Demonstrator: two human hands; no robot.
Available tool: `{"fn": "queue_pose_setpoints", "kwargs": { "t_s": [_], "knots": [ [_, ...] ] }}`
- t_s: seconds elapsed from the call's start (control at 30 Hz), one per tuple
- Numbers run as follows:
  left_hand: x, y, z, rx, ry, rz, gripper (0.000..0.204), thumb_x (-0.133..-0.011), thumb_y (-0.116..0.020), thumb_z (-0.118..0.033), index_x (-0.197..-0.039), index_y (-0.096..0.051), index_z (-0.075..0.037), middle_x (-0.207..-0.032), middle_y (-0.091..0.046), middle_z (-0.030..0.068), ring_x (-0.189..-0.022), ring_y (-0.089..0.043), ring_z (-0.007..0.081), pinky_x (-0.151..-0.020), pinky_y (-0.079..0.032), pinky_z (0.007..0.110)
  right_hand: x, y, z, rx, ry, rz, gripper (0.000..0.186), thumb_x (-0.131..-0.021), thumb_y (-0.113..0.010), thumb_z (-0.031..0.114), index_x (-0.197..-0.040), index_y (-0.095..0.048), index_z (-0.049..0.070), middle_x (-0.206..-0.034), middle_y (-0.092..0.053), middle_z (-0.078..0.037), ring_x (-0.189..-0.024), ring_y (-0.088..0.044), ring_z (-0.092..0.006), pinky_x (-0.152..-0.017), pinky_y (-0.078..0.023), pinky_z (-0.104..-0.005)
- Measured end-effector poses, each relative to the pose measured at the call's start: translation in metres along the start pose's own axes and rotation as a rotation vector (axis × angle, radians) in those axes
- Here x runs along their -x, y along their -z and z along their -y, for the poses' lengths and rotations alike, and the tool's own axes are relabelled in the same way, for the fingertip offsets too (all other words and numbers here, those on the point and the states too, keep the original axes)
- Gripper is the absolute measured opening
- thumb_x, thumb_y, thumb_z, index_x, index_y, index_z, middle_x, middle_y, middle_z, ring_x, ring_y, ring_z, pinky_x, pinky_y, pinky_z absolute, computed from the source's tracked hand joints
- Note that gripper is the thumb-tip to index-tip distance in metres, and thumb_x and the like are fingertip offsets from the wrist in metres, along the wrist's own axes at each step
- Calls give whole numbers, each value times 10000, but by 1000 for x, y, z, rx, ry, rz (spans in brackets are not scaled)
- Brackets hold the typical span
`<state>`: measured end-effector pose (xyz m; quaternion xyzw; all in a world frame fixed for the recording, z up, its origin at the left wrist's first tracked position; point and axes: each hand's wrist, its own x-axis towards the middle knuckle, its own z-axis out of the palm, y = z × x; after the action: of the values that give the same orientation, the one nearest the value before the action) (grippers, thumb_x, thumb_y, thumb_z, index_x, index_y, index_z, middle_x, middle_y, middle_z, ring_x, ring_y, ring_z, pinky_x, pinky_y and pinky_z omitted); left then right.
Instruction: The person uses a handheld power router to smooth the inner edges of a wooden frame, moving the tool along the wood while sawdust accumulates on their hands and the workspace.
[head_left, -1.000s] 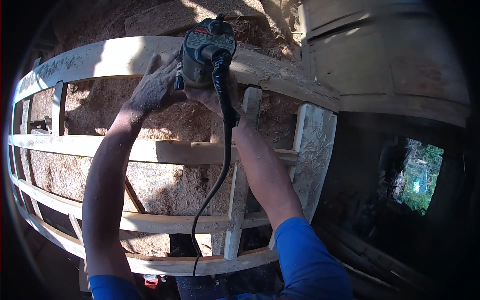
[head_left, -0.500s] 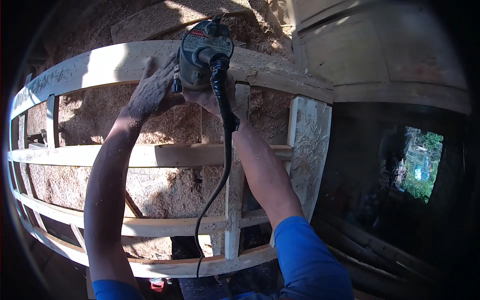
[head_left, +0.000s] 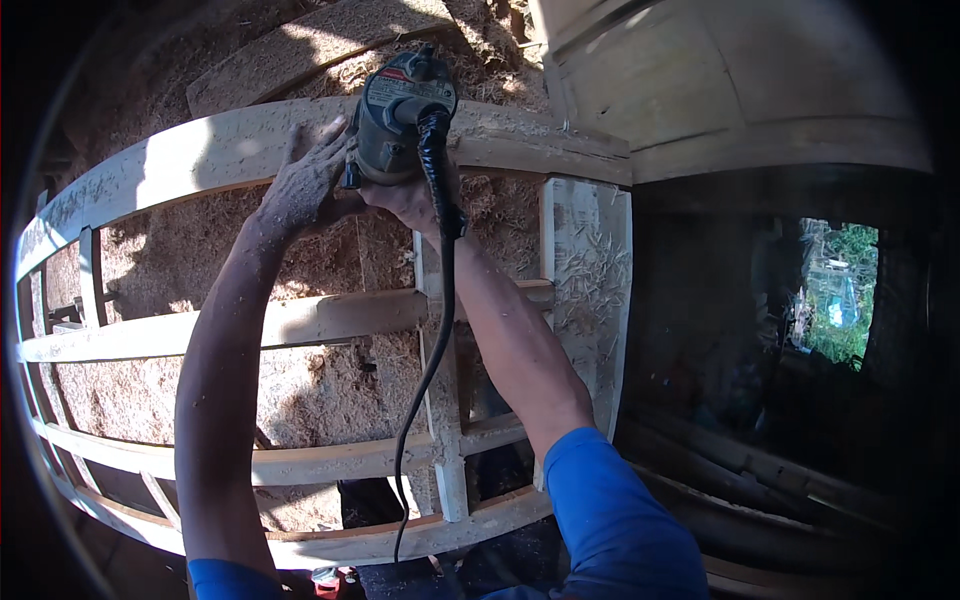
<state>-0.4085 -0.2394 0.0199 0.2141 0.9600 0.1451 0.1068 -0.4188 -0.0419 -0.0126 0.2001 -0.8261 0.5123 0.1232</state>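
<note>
A dark, corded electric planer [head_left: 398,140] sits on the far curved rail [head_left: 240,150] of a pale wooden frame. My right hand [head_left: 405,203] is closed round its near end, and the tool's body hides most of the fingers. Against its left side lies my dust-covered left hand [head_left: 305,188], fingers pointing away and a bit apart, with the thumb tucked toward my right hand. The planer's underside is out of sight. A black cable [head_left: 437,350], wrapped in shiny tape near the tool, hangs down between my forearms.
Crossbars [head_left: 340,318] and uprights divide the frame, over a floor thick with wood shavings [head_left: 320,385]. A wide board [head_left: 590,270] strewn with curls forms its right end. Panelled wood [head_left: 730,90] stands at far right; a loose plank [head_left: 310,50] lies beyond.
The frame's right end and the panelled wood have shifted left in view. My hands and the planer are slightly further left and lower, still together.
</note>
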Motion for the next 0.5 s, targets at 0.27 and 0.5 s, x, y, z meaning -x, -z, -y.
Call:
{"fn": "queue_pose_setpoints", "kwargs": {
  "t_s": [0.27, 0.5],
  "knots": [
    [-22, 3, -56, 94, -174, -90, 1047, -670, -791, -647, -1516, -352, -213, -1608, -288, 40, -1513, -160, 266, -1222, -33, 588, 21, 75, 13, -13, -43, -46, 834, -567, -891, 355, -1206, -427, 87, -1009, -658, -128, -889, -694, -339, -818, -570, -452],
    [-60, -27, -99, -16, -112, -121, 990, -717, -772, -608, -1520, -338, -223, -1613, -272, 52, -1511, -163, 286, -1227, -61, 572, 23, 128, -8, 299, 216, 21, 443, -693, -828, 208, -1069, -641, 67, -1037, -675, -59, -945, -667, -220, -885, -520, -364]
  ]
}}
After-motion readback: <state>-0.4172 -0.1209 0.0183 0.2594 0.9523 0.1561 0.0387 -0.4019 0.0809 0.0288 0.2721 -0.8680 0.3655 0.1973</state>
